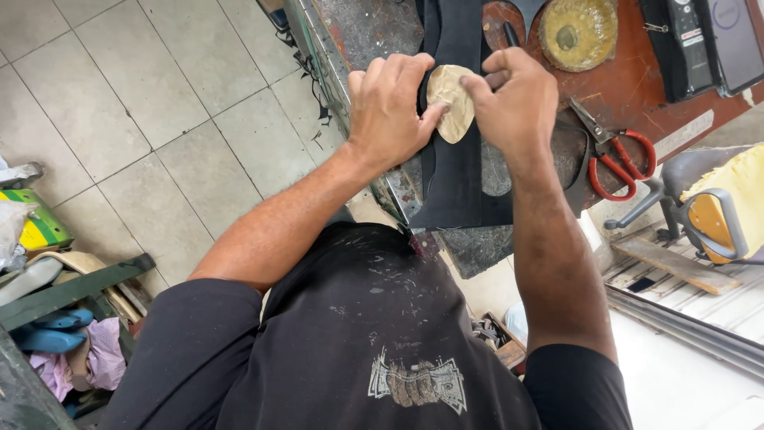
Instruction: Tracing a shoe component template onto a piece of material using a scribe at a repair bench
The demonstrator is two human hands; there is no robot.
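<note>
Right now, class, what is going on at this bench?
A person presses a tan oval piece onto black sheet material lying on a worn workbench. The left hand and right hand both pinch the piece by its edges. Red-handled scissors lie just to the right, and a round brass-coloured disc sits further back.

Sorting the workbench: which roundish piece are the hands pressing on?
The pale tan oval piece, pinched between both hands on the black material; the brass-coloured disc lies untouched further back.
</note>
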